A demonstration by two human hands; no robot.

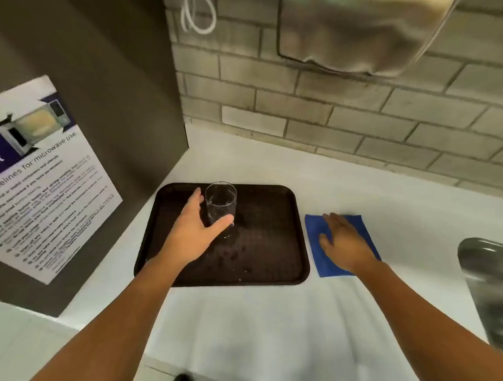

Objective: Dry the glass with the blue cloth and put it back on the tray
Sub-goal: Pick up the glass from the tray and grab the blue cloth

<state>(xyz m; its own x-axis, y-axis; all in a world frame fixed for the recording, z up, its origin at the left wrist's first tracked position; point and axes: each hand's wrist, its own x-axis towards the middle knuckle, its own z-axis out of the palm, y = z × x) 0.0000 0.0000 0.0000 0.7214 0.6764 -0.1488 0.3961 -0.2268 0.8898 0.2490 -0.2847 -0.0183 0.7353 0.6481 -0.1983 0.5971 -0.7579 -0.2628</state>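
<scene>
A: Where is the glass (221, 207)?

B: Upright on the dark brown tray (272, 246), in its far left part. The tray lies on the white tabletop (249, 318), close to the grey side panel with the microwave poster (42, 180).

A: And the left hand (193, 231)?

B: It curls around the glass from the left, thumb across the near side low down, fingers behind it. The glass looks as if it stands on the tray, with water drops scattered on the tray near it.

A: The cloth?

B: The blue cloth (332, 261) lies flat on the tabletop just right of the tray. The right hand (342, 242) rests on it palm down, fingers spread, not closed on anything.

A: Anything further right?

B: The edge of a steel sink (490, 284), blurred. On the brick wall above hangs a metal dispenser (361, 29).
</scene>
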